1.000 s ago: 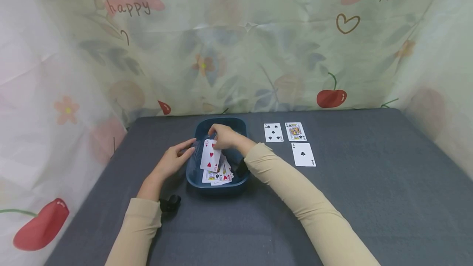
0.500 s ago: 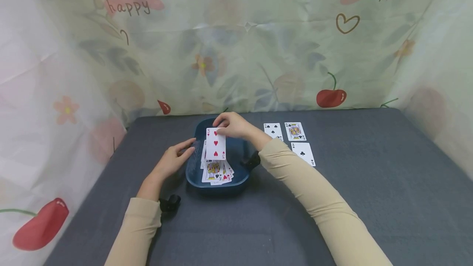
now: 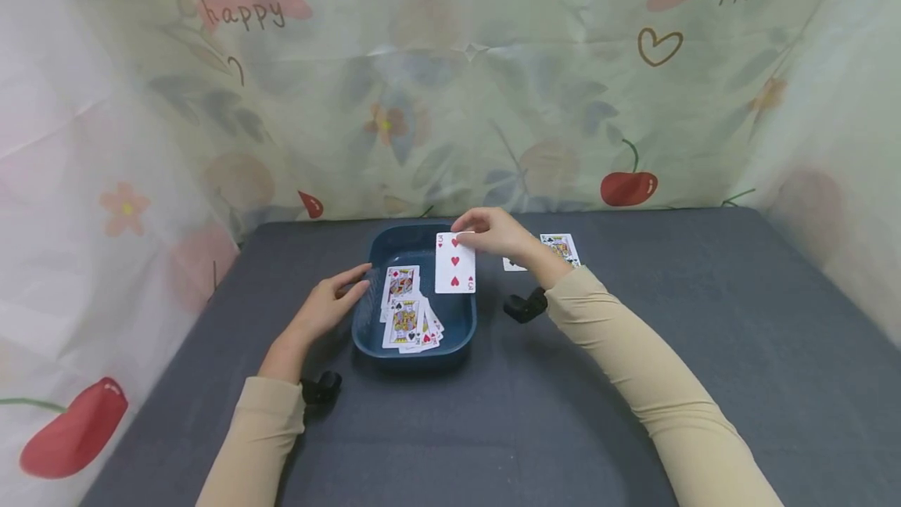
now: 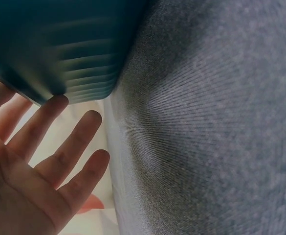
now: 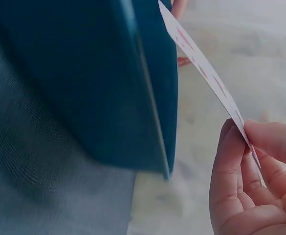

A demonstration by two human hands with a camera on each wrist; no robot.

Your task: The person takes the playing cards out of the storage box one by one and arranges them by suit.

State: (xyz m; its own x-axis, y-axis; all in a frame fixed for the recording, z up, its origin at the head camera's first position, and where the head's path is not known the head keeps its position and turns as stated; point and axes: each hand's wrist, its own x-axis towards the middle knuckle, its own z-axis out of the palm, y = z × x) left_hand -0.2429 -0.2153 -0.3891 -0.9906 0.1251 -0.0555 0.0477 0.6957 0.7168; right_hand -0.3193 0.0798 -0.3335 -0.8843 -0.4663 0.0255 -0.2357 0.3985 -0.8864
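Note:
My right hand (image 3: 498, 235) pinches a three of hearts (image 3: 455, 278) between thumb and fingers, face up over the right side of a dark blue plastic tub (image 3: 461, 327). In the right wrist view the playing card (image 5: 206, 71) appears nearly edge-on, gripped near one end. Along the tub's left wall my left hand (image 3: 326, 305) lies with extended fingers; the left wrist view has its fingertips touching or very near the ribbed wall (image 4: 86, 68). Inside the tub, a king of spades (image 3: 404, 325) overlaps several cards, with a red-suited face card (image 3: 401, 283) above it.
Right of the tub on the dark grey cloth (image 3: 450, 444), a king of clubs (image 3: 558, 246) and a black-suited card (image 3: 515, 265) are partly covered by my right hand and wrist. A patterned curtain (image 3: 450, 124) stands behind.
The right hand has lifted the three of hearts off the other cards and carried it to the right. Its forearm now hides the ace of clubs. The left hand has stayed put.

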